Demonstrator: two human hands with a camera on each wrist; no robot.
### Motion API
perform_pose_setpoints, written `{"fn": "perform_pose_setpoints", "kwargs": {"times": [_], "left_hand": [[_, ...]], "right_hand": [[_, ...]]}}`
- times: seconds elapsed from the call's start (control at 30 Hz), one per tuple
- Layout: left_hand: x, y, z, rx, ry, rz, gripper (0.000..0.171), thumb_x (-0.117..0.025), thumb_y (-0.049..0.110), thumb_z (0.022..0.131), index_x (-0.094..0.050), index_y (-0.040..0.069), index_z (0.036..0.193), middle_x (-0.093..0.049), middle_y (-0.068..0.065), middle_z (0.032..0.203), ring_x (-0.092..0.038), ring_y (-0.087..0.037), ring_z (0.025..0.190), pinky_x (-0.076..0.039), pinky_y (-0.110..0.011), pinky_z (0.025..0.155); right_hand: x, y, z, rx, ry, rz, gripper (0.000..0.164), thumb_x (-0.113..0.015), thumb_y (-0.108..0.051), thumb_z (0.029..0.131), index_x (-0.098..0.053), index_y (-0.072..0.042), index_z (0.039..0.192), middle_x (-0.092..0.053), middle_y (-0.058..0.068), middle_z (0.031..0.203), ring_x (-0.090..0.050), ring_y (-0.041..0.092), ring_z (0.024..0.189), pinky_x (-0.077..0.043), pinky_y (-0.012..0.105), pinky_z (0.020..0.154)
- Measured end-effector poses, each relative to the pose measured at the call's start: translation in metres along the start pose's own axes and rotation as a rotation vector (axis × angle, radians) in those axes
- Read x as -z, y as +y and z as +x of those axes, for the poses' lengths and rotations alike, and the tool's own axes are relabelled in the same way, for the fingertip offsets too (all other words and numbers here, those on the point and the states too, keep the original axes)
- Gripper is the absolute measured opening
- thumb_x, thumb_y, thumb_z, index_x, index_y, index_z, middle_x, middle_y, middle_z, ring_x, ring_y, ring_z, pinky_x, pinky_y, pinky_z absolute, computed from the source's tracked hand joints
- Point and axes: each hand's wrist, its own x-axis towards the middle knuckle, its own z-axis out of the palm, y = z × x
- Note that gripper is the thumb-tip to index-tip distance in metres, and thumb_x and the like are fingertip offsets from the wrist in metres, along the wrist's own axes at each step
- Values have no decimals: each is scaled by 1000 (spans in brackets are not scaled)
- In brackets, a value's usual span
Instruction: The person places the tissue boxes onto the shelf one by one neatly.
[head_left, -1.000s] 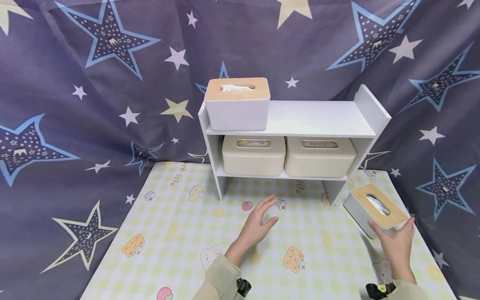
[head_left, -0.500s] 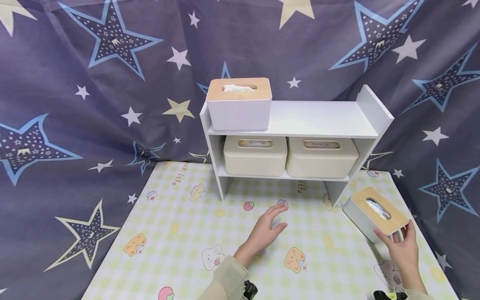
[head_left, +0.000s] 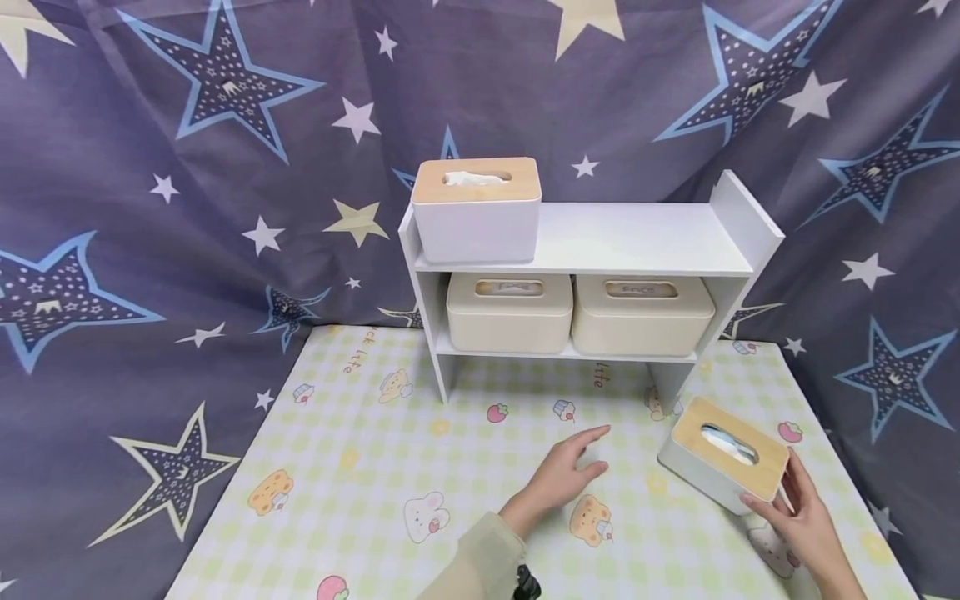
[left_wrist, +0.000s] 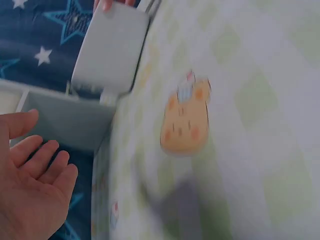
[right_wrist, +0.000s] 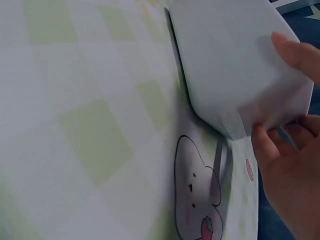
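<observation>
At the right of the table in the head view is a white tissue box (head_left: pixel 726 455) with a wood-coloured lid and tissue showing in its oval slot. My right hand (head_left: pixel 802 518) grips its near right end, thumb on the front side and fingers round the end. The right wrist view shows the box's pale side (right_wrist: pixel 235 65) with the thumb (right_wrist: pixel 295 52) against it, its lower edge close over the tablecloth. My left hand (head_left: pixel 558 477) is left of the box, fingers extended and palm turned toward it, holding nothing. In the left wrist view its fingers (left_wrist: pixel 37 160) are spread, apart from the box.
Behind the hands stands a white two-tier shelf (head_left: pixel 622 237). On its upper tier at left is a similar wood-lidded tissue box (head_left: pixel 476 225); below sit two cream tissue boxes (head_left: pixel 510 321) side by side. A checked tablecloth (head_left: pixel 375 517) covers the table; a starry curtain (head_left: pixel 247 183) hangs behind.
My right hand has brought the wood-lidded tissue box leftward and nearer, out from the table's right side. My left hand has moved right, toward the box.
</observation>
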Motion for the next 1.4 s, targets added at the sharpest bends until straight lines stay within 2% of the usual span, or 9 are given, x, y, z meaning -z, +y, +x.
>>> {"fn": "perform_pose_setpoints", "kwargs": {"times": [0.17, 0.33, 0.47, 0.57, 0.7, 0.83, 0.97, 1.2, 1.4], "left_hand": [[-24, 15, 17, 40, -106, -2, 57, -59, 25, 101, -39, 20, 154, -40, 2, 159, -47, -23, 141, -42, -28, 117], [-44, 23, 27, 113, -148, -49, 64, -61, 31, 100, -33, 21, 157, -35, 5, 162, -38, -17, 147, -36, -31, 122], [-49, 27, 26, 157, -146, -111, 64, -63, 30, 98, -37, 20, 155, -37, 6, 161, -38, -16, 148, -35, -32, 123], [-48, 30, 20, 131, -142, -105, 63, -65, 28, 97, -39, 18, 154, -39, 6, 159, -42, -16, 145, -38, -28, 120], [-38, 37, 13, 37, -142, -90, 63, -65, 25, 97, -39, 17, 154, -38, 5, 160, -42, -15, 145, -40, -24, 118], [-25, 48, 8, -101, -125, -84, 64, -64, 22, 98, -36, 16, 155, -34, 3, 162, -36, -16, 149, -37, -26, 120], [-11, 62, 4, -261, -82, -72, 65, -63, 16, 98, -33, 14, 156, -30, 1, 164, -34, -18, 150, -35, -29, 122], [11, 92, -3, -538, 102, 78, 70, -63, 12, 96, -30, 12, 157, -29, -2, 164, -34, -18, 150, -35, -31, 122], [32, 125, -15, -697, 274, 206, 78, -69, 8, 90, -28, 4, 156, -29, -9, 164, -37, -21, 148, -35, -32, 123]], "right_hand": [[-5, 4, -2, -14, -14, 47, 102, -67, -13, 95, 9, -34, 159, 8, -27, 161, 10, 1, 152, -11, 5, 118], [-14, 5, -4, -39, -13, 50, 102, -70, -15, 94, 6, -37, 159, 4, -31, 160, 8, 3, 153, -14, 4, 117], [-17, 3, -8, -53, -31, 63, 102, -71, -17, 93, 4, -38, 159, 1, -28, 162, 5, 3, 154, -19, 1, 114], [-16, -3, -14, -63, -34, 80, 100, -71, -17, 94, 2, -38, 159, -5, -26, 163, -1, 1, 154, -30, -6, 103], [-14, -15, -21, 24, -23, 125, 98, -69, -9, 94, -2, -32, 161, -11, -22, 163, -15, -13, 146, -35, -10, 89], [-13, -34, -22, 236, -25, 271, 94, -62, 11, 91, -8, -18, 162, -18, -15, 165, -34, -23, 130, -38, -7, 94], [-13, -58, -24, 413, -37, 391, 93, -55, 25, 86, -13, -10, 161, -25, -10, 165, -43, -18, 128, -42, 0, 99], [-18, -112, -28, 689, -18, 434, 82, -42, 34, 84, -17, 5, 156, -30, 2, 165, -47, -2, 136, -47, 8, 101], [-22, -161, -32, 810, 51, 432, 70, -42, 27, 90, -23, 7, 154, -28, 10, 165, -48, 2, 137, -46, 8, 102]]}}
